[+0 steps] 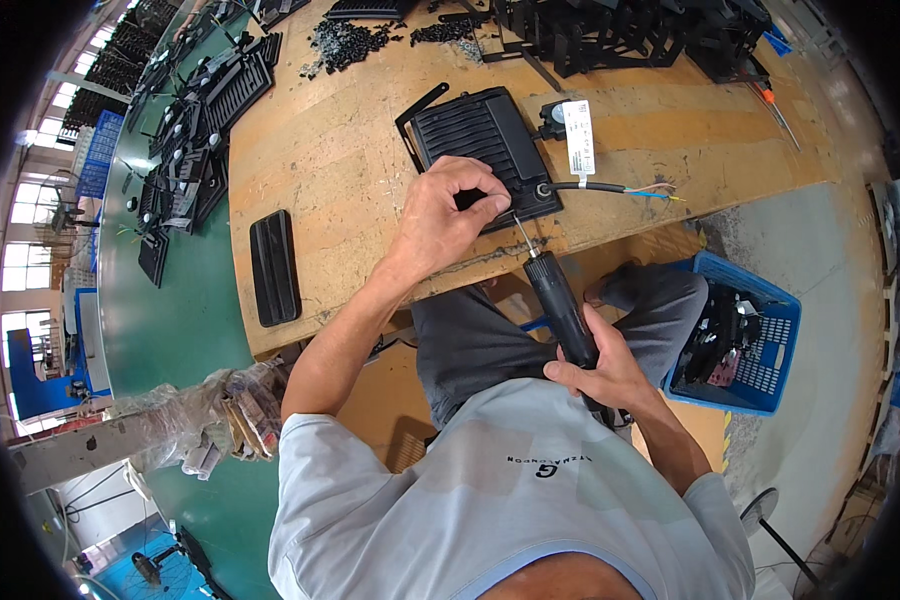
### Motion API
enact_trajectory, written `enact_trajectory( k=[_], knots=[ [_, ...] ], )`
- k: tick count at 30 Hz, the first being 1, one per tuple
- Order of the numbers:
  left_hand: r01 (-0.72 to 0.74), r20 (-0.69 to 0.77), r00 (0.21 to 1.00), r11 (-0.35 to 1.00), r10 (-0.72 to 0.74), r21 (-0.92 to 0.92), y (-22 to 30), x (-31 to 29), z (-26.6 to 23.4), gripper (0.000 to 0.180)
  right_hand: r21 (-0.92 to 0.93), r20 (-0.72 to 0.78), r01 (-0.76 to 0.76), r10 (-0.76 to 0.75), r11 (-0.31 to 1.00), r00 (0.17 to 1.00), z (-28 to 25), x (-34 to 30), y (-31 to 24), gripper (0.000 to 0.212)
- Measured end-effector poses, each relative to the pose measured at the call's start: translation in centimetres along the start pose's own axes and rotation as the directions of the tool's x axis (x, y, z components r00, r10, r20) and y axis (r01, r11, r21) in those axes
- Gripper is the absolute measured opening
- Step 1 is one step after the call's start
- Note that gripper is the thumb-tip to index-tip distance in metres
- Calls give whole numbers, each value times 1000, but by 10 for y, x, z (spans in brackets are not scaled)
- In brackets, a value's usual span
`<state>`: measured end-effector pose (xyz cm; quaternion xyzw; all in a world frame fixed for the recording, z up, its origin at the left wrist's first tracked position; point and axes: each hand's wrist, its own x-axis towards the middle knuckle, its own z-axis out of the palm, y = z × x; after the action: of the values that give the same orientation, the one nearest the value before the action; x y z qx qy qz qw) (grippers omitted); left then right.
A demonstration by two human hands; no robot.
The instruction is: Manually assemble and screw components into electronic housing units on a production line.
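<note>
A black finned floodlight housing [470, 135] lies on the wooden table, with a bracket arm at its left. At its near edge is my left hand [448, 210], thumb and forefinger pinched together; whatever they hold is too small to make out. My right hand [610, 365] wraps round a black electric screwdriver [560, 305], its bit pointing up at the housing's near edge beside my left fingertips. A black cable [590, 186] with bare coloured wire ends leaves the housing's near right corner. A small black sensor [553, 118] and a white label [579, 138] sit to the right.
Piles of small screws [345, 45] and black brackets [610, 35] cover the table's far side. A phone-like black slab [274, 268] lies at left; a screwdriver with an orange handle [769, 96] at right. A blue crate [785, 345] with parts stands beside my leg. Finished-looking lamps [235, 95] crowd the green surface.
</note>
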<state>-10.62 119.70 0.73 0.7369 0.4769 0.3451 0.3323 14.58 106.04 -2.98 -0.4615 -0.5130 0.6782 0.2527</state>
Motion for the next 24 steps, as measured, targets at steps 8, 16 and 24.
enact_trajectory(
  k=[8, 16, 24],
  knots=[
    [-35, 51, 998, 999, 36, -13, -3, 1, -3, 9, -2, -4, 59, -59, 998, 998, 0, 1, 4, 56],
    [-7, 97, 995, 997, 14, -71, -5, -1, -8, 9, 91, -23, -15, 17, 996, 1000, 3, 0, -7, 57],
    [-99, 42, 994, 994, 101, -36, -2, -9, -6, 13, 109, 26, 15, -18, 994, 999, 3, 6, 2, 49]
  ],
)
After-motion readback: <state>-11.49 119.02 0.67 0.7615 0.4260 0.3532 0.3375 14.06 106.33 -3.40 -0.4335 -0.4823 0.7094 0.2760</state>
